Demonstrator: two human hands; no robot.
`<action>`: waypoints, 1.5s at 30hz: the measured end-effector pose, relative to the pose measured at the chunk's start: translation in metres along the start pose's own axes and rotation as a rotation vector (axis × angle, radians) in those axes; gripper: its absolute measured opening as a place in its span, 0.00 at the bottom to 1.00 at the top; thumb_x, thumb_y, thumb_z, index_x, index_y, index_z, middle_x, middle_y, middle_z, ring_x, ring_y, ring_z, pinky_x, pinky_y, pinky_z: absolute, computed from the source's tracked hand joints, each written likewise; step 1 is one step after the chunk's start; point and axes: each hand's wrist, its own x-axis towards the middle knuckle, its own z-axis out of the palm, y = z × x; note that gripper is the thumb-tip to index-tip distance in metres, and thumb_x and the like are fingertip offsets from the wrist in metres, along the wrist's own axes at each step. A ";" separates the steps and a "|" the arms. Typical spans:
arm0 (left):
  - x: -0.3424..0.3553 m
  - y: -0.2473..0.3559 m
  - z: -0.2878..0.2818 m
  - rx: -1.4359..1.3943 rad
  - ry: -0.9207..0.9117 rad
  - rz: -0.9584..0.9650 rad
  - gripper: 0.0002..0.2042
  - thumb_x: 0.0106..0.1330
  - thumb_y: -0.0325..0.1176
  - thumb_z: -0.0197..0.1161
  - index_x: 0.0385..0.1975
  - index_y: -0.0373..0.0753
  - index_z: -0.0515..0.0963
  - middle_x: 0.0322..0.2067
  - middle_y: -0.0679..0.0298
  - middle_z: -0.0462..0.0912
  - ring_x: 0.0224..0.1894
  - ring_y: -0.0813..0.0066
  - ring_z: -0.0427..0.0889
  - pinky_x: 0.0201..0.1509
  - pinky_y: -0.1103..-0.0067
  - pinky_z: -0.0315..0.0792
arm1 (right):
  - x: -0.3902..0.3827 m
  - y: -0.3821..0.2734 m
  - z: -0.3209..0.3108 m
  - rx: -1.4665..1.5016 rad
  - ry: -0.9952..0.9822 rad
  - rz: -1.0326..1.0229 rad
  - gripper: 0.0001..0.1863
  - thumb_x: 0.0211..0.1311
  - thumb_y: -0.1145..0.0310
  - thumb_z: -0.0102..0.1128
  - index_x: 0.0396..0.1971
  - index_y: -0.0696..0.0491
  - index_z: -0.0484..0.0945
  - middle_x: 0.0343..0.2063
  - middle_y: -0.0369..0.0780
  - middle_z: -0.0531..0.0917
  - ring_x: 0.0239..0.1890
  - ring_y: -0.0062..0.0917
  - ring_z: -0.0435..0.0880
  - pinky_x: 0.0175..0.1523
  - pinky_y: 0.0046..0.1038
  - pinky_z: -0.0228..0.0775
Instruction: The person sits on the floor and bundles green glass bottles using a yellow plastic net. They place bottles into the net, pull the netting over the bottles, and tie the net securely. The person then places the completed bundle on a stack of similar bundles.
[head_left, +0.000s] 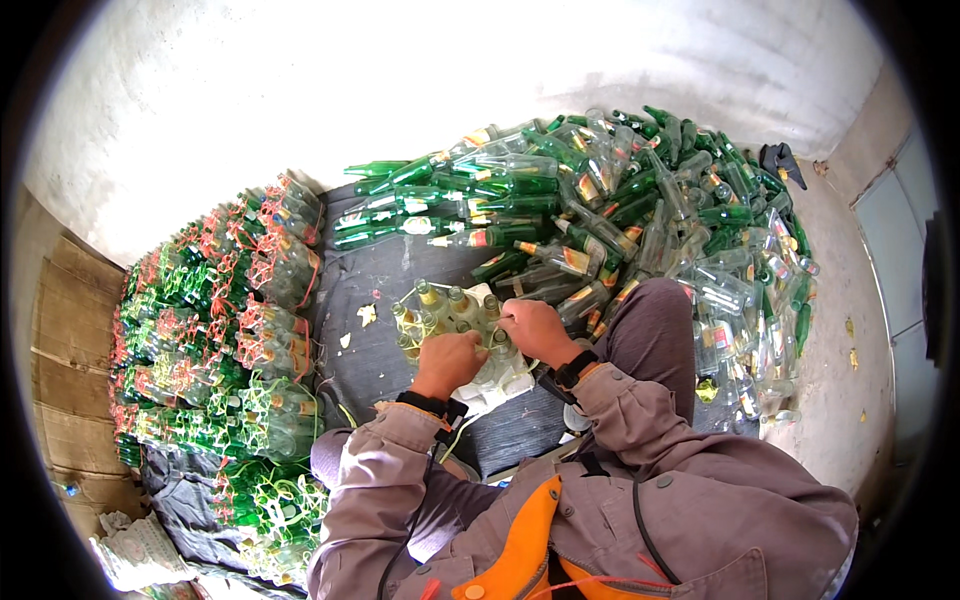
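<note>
A cluster of several clear glass bottles (462,306) stands upright in front of me, with pale yellow-green string (428,324) around the necks. They rest on a white slab (517,388). At the near side of the cluster my left hand (450,362) is closed in a fist against the bottle tops. Beside the right-hand bottles, my right hand (538,330) has its fingers pinched together near a bottle neck. What either hand pinches is too small to make out; it may be the string.
A big heap of loose green and clear bottles (610,200) lies from the far middle to my right. On the left, tied bottle bundles (220,330) with red and yellow string stand packed in rows. Dark sheeting (365,270) covers the floor. Cardboard (75,340) lines the left wall.
</note>
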 end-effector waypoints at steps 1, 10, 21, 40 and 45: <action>0.000 0.000 0.000 0.001 0.003 -0.001 0.17 0.64 0.53 0.62 0.41 0.48 0.83 0.29 0.57 0.87 0.36 0.54 0.87 0.39 0.60 0.77 | 0.000 0.001 0.001 0.010 -0.003 0.021 0.10 0.58 0.62 0.66 0.30 0.54 0.80 0.28 0.49 0.83 0.35 0.50 0.82 0.38 0.47 0.73; 0.000 0.004 -0.003 0.011 0.003 -0.005 0.16 0.64 0.51 0.63 0.37 0.46 0.83 0.29 0.59 0.87 0.36 0.57 0.88 0.39 0.61 0.77 | -0.001 0.019 0.011 0.081 -0.072 0.140 0.10 0.61 0.63 0.61 0.33 0.54 0.84 0.33 0.49 0.85 0.39 0.49 0.84 0.43 0.45 0.76; 0.001 0.000 0.010 0.008 0.032 0.033 0.14 0.63 0.49 0.64 0.36 0.45 0.81 0.26 0.59 0.86 0.34 0.57 0.87 0.40 0.60 0.76 | 0.001 0.031 0.027 0.071 -0.117 0.135 0.11 0.60 0.64 0.56 0.34 0.54 0.83 0.33 0.50 0.84 0.40 0.50 0.83 0.44 0.47 0.74; -0.065 -0.041 -0.019 -0.273 0.288 -0.473 0.19 0.62 0.43 0.66 0.49 0.41 0.79 0.43 0.54 0.87 0.45 0.49 0.86 0.47 0.60 0.79 | -0.003 0.026 0.036 0.232 -0.057 0.294 0.23 0.59 0.69 0.62 0.56 0.52 0.77 0.38 0.51 0.85 0.42 0.45 0.85 0.47 0.40 0.74; -0.055 -0.051 0.000 -0.232 0.147 -0.603 0.21 0.61 0.48 0.65 0.48 0.40 0.79 0.42 0.50 0.87 0.46 0.47 0.86 0.49 0.60 0.79 | 0.000 0.030 0.031 0.245 -0.109 0.274 0.26 0.63 0.69 0.58 0.63 0.50 0.73 0.50 0.53 0.83 0.51 0.48 0.82 0.53 0.42 0.74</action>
